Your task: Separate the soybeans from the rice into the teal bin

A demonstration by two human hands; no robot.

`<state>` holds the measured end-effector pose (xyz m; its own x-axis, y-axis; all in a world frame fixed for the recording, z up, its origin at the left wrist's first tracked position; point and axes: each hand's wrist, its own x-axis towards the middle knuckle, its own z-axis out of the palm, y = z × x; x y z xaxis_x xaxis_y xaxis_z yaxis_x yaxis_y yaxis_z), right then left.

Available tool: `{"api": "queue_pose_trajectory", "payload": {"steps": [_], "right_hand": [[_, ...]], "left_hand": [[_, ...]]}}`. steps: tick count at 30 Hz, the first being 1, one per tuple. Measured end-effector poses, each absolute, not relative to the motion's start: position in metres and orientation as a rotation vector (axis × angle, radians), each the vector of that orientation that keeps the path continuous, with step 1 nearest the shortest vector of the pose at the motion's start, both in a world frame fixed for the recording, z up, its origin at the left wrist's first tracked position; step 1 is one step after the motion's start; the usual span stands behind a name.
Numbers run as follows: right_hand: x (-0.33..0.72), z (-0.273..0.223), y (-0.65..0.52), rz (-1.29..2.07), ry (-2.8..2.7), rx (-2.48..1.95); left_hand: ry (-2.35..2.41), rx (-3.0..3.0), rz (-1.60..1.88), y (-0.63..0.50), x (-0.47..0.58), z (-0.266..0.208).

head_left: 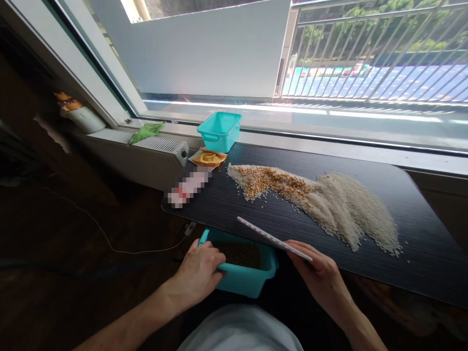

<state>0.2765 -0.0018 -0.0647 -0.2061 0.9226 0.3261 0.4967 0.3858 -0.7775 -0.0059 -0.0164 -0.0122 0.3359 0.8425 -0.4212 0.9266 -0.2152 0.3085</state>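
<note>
My left hand is closed over the left rim of a turquoise plastic bin, which sits below the table's near edge. Inside the bin lie small brown grains or pellets, too dark to name. My right hand pinches one end of a thin, pale, spotted strip; I cannot tell whether it is a straw or a flat piece seen edge-on. Its far end points left over the table's front edge. Beyond it, a long heap of white rice spreads across the table, with yellow dried peas or soybeans on its left part.
On the dark table, a second turquoise bin stands near the window, beside an orange-yellow packet and a blurred pinkish item. Left of them is a radiator bearing a green cloth. A white cable hangs below.
</note>
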Motion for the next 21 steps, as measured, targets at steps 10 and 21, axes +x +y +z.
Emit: {"api": "queue_pose_trajectory", "payload": {"steps": [10, 21], "right_hand": [[0.286, -0.043, 0.039, 0.579, -1.677, -1.425], [0.293, -0.045, 0.063, 0.566, -1.730, -1.471]], "left_hand": [[1.562, 2.103, -0.213, -0.014, -0.013, -0.017], [1.574, 2.091, -0.216, -0.017, -0.012, -0.015]]}}
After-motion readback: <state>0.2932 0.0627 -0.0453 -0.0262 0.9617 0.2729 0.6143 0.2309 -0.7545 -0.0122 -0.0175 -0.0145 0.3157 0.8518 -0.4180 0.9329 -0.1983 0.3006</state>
